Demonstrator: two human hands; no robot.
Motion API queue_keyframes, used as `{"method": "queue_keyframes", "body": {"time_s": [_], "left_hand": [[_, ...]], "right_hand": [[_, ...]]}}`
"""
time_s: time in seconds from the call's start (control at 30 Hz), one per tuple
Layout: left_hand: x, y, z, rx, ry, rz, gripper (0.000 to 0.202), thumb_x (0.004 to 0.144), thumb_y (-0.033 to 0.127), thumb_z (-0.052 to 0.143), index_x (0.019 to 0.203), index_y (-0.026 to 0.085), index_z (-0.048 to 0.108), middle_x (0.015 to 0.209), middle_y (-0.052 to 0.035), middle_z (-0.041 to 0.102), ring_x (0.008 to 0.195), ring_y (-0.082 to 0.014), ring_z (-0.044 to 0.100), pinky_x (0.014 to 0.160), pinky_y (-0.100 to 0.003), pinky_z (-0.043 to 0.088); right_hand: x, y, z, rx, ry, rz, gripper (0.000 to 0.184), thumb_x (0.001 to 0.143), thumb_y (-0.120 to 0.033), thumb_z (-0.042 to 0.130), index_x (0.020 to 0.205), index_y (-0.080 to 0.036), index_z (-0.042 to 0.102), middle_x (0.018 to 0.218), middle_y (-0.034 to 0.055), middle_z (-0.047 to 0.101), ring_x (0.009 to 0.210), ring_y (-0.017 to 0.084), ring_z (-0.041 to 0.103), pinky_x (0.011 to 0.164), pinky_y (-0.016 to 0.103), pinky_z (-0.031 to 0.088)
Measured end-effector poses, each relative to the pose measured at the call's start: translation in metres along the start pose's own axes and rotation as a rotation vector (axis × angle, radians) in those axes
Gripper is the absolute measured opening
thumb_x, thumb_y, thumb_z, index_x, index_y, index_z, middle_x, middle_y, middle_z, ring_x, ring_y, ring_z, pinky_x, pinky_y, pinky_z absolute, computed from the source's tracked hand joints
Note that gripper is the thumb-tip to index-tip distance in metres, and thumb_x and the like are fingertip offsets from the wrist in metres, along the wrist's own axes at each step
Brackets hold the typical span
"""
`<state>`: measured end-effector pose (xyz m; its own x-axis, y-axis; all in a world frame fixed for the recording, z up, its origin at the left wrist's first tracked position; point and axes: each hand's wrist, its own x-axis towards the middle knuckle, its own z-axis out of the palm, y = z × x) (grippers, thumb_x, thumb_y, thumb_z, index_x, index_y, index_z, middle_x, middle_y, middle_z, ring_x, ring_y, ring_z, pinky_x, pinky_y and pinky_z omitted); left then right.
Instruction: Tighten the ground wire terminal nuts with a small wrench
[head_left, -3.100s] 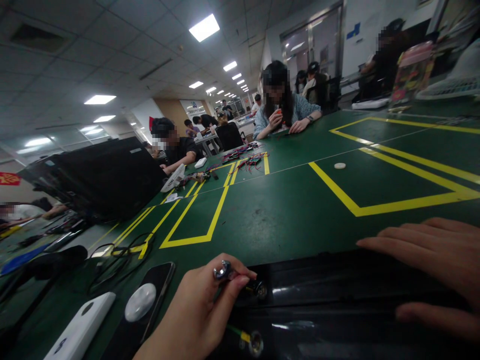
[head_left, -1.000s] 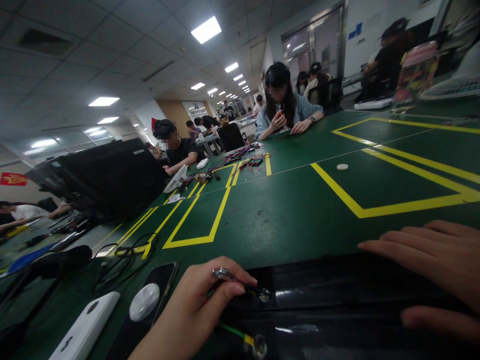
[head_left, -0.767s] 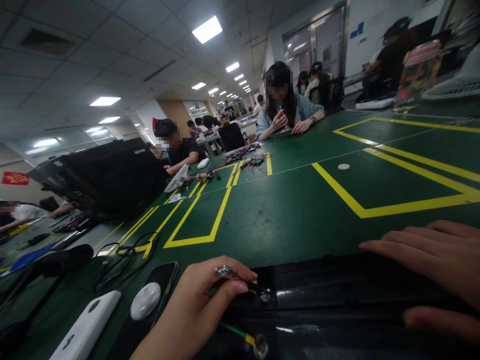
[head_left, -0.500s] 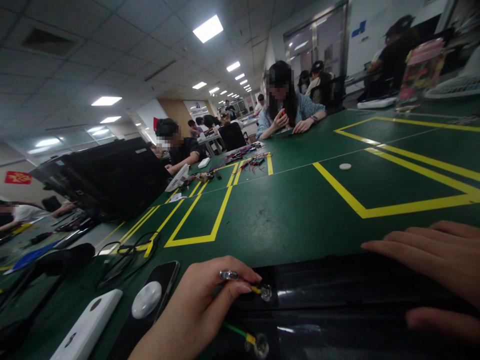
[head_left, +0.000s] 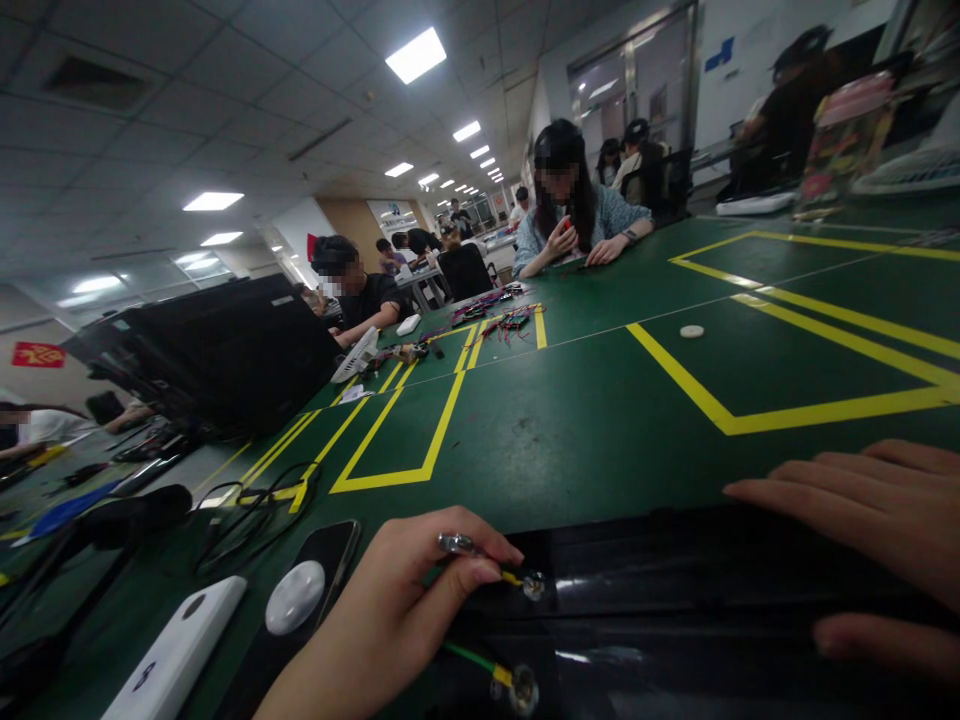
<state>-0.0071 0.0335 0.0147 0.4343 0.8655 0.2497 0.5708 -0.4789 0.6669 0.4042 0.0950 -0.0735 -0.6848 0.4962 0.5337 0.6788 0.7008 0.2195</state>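
My left hand (head_left: pixel 386 625) pinches a small shiny metal part (head_left: pixel 459 545) between thumb and forefinger, at the end of a green-yellow wire that runs to a ring terminal (head_left: pixel 532 584) on a glossy black panel (head_left: pixel 675 610). A second green-yellow wire with a ring terminal (head_left: pixel 523 688) lies lower on the panel. My right hand (head_left: pixel 877 525) rests flat on the panel's right side, fingers stretched out and thumb along the near edge.
A green table (head_left: pixel 585 410) carries yellow tape lines. A black phone (head_left: pixel 300 610) with a white disc, a white box (head_left: pixel 176 650) and black cables (head_left: pixel 247 510) lie at left. Large black panels (head_left: pixel 210 350) stand beyond. Other people sit at the far side.
The metal part in my left fingers has tilted from upright to lying flatter toward the terminal. My right hand has stayed in place.
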Motion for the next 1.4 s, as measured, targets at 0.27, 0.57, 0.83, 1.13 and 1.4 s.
{"method": "queue_keyframes", "body": {"time_s": [0.27,0.57,0.83,1.13,1.4], "left_hand": [[-0.002,0.004,0.004,0.092,0.034,-0.028,0.014,0.095,0.017,0.061,0.095,0.027,0.071,0.089,0.0021,0.08,0.08,-0.0141,0.075,0.073,-0.022,0.053],[0.001,0.008,0.008,0.056,0.131,-0.074,0.008,0.086,0.017,0.073,0.089,0.025,0.075,0.084,0.0001,0.082,0.076,-0.0161,0.077,0.07,-0.021,0.057],[-0.002,0.011,0.027,-0.3,0.285,-0.237,0.017,0.09,0.01,0.065,0.094,0.026,0.069,0.092,0.0009,0.082,0.086,-0.0157,0.078,0.075,-0.02,0.059],[0.003,0.014,0.026,-0.407,0.257,-0.358,0.012,0.086,0.01,0.067,0.086,0.021,0.064,0.087,-0.0021,0.082,0.084,-0.0162,0.077,0.075,-0.022,0.058],[0.004,0.019,0.031,-0.238,0.322,-0.314,0.006,0.089,0.025,0.069,0.084,0.021,0.068,0.087,-0.0051,0.082,0.083,-0.0232,0.077,0.069,-0.029,0.057]], "right_hand": [[-0.007,-0.003,0.009,0.103,-0.015,0.061,0.097,0.068,-0.098,0.064,0.149,-0.051,0.04,0.124,-0.0162,0.063,0.091,0.022,0.07,0.07,0.041,0.054],[-0.001,-0.015,0.017,0.413,0.129,0.182,0.079,0.079,-0.086,0.063,0.148,-0.056,0.038,0.113,-0.0139,0.067,0.107,0.027,0.066,0.072,0.037,0.052],[0.002,-0.003,0.002,0.045,-0.026,0.03,0.094,0.072,-0.099,0.059,0.15,-0.05,0.039,0.123,-0.0165,0.063,0.089,0.019,0.07,0.071,0.042,0.054],[-0.007,-0.011,0.014,0.29,0.086,0.162,0.081,0.078,-0.091,0.061,0.148,-0.057,0.037,0.119,-0.0154,0.065,0.1,0.025,0.068,0.073,0.039,0.052],[-0.001,-0.02,0.011,0.355,0.116,0.185,0.078,0.08,-0.089,0.06,0.148,-0.058,0.035,0.115,-0.0155,0.066,0.104,0.024,0.067,0.074,0.036,0.053]]}}
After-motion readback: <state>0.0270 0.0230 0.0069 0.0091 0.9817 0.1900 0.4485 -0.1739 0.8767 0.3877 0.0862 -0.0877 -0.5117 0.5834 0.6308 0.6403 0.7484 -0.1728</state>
